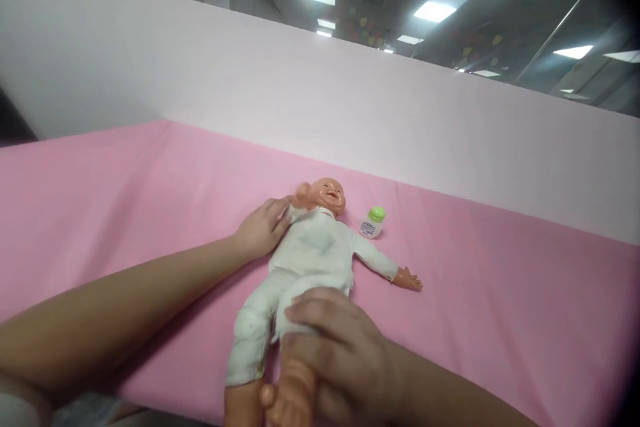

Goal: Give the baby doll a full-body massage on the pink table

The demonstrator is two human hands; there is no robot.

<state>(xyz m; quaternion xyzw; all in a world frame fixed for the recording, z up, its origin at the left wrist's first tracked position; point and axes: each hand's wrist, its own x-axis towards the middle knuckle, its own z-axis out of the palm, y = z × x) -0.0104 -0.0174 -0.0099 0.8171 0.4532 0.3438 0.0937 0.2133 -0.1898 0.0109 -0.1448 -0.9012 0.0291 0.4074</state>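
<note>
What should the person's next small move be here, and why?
Probably slide the right hand slightly toward the bare foot of the baby doll: it is curled over that leg, with the foot just beyond it, while the left hand lies at the far sleeve, seemingly able to steady the doll.

A: Layout?
B: Doll (320,247) on the sheet (500,307), center to bottom edge, head up-frame.
A: Bottle (371,224)?
B: Same sheet, just right of the doll's head, above the frame-right arm.
A: Hands?
B: 2. Left hand (264,227) at the frame-left arm, right hand (345,347) on the frame-right leg, lower center.
A: Behind?
B: Partition (300,93), full width. Lights (435,11) above, top center to right.
</note>
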